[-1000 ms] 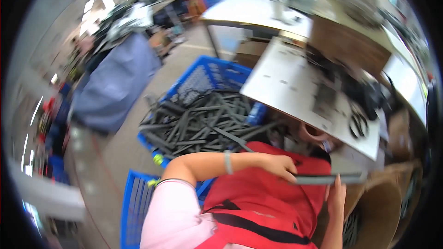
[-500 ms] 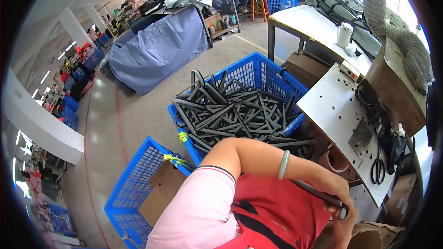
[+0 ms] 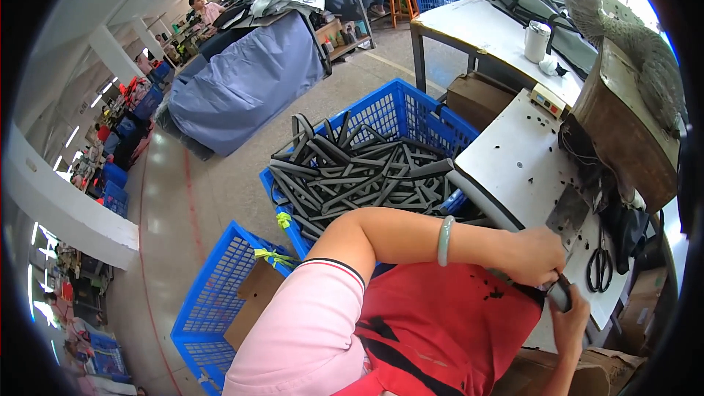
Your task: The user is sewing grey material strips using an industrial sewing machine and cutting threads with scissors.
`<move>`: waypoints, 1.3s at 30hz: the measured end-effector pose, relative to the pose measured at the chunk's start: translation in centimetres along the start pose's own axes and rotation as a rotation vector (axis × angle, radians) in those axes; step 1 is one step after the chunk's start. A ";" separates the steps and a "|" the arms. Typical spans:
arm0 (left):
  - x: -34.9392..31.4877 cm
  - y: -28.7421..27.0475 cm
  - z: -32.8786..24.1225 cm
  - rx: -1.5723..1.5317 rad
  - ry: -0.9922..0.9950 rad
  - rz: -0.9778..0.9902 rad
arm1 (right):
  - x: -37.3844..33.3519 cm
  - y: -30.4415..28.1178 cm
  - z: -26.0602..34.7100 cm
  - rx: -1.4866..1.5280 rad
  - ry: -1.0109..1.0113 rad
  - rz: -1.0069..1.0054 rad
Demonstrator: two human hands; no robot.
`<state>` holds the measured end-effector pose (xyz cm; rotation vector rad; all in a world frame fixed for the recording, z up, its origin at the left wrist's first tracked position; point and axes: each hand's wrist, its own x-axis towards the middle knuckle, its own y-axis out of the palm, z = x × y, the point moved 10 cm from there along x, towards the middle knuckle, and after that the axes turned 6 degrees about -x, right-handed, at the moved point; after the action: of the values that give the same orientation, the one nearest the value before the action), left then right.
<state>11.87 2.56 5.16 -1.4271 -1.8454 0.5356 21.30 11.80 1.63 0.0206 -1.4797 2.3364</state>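
A grey strip [image 3: 560, 297] is held beside the red apron [image 3: 447, 315], near the edge of the white table [image 3: 488, 158]. It is grasped by the right hand [image 3: 573, 323]; the left hand [image 3: 539, 255] is curled at its upper end, but whether anything is pinched there cannot be told. The strip could be dropped if the right grip were loosened during a pull. Farther off, the scissors [image 3: 600, 268] might be knocked by a swung hand. No writing can be read on the strip; markings on the small control box [image 3: 548, 100] are too small to be made out.
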 end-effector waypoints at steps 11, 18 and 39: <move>3.9 -2.0 5.7 -0.141 -0.181 -0.082 | 6.4 -1.5 -3.7 -0.404 0.024 -0.002; 7.5 -2.6 7.0 -0.197 -0.206 -0.187 | 8.4 -4.6 -4.6 -0.379 0.052 -0.096; 9.3 -3.9 12.1 -0.336 -0.313 -0.243 | 13.1 -3.7 -6.0 -0.383 0.023 -0.070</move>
<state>-0.85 11.54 2.84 -1.3564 -2.4128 0.3512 11.42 22.45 4.87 -0.0543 -1.8574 1.9578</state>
